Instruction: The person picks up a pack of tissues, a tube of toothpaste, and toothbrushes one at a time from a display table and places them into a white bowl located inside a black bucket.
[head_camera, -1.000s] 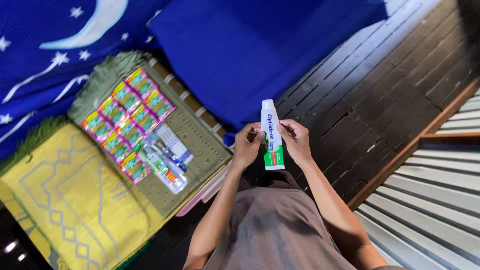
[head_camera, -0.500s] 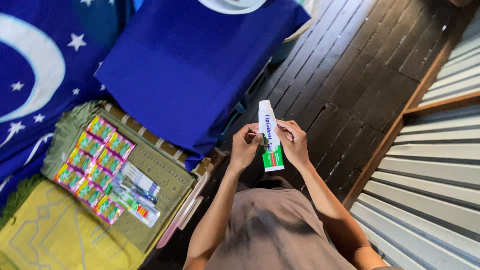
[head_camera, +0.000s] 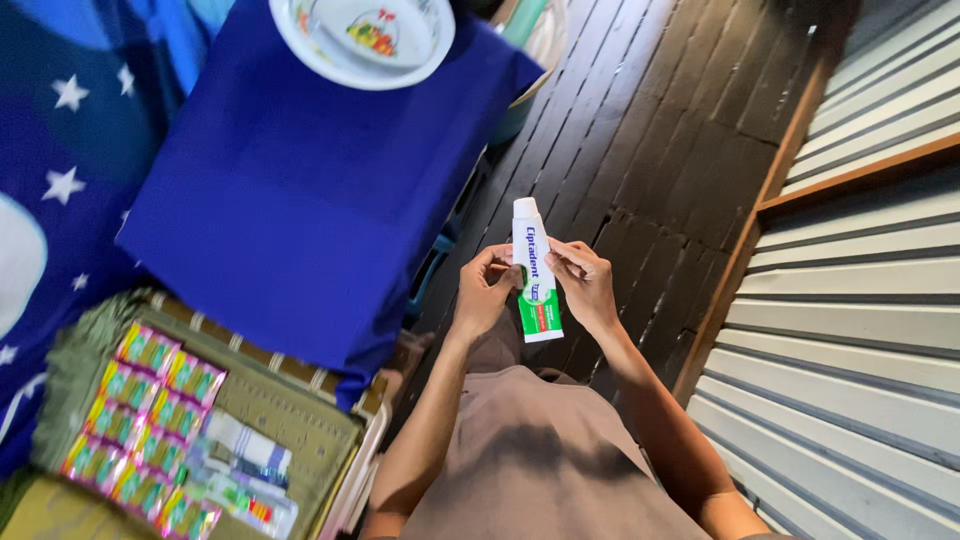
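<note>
Two hands: both on one toothpaste tube (head_camera: 535, 272), held over the dark plank floor (head_camera: 640, 130) in front of the torso.
Left hand (head_camera: 485, 290): curled around the tube's left edge near mid-length, fingertips (head_camera: 507, 262) pressed to it.
Right hand (head_camera: 585, 285): closed on the tube's right edge, fingertips (head_camera: 556, 250) touching at about the same height as the left.
Toothpaste tube: white with a green lower end, white cap pointing away from the body, roughly upright in view with a slight tilt; crimped end nearest the torso.
Clothing: grey-brown garment (head_camera: 540, 460) fills the lower middle, below the forearms.
Blue cloth (head_camera: 290, 200): plain dark blue sheet draped to the left of the hands, well apart from the tube.
Bowl (head_camera: 362, 38): white, with a printed picture inside, resting on the top edge of the blue cloth.
Star-print fabric (head_camera: 60, 150): blue with white stars, far left.
Tray (head_camera: 290, 410): olive-green woven tray at lower left, near the left elbow.
Sachets (head_camera: 140, 420): rows of pink-and-green packets lying in the tray.
Boxes (head_camera: 245, 470): small flat packages beside the sachets in the same tray; kind too small to tell.
Shutter (head_camera: 870, 330): pale corrugated metal at right, just past a wooden rail (head_camera: 760, 200).
</note>
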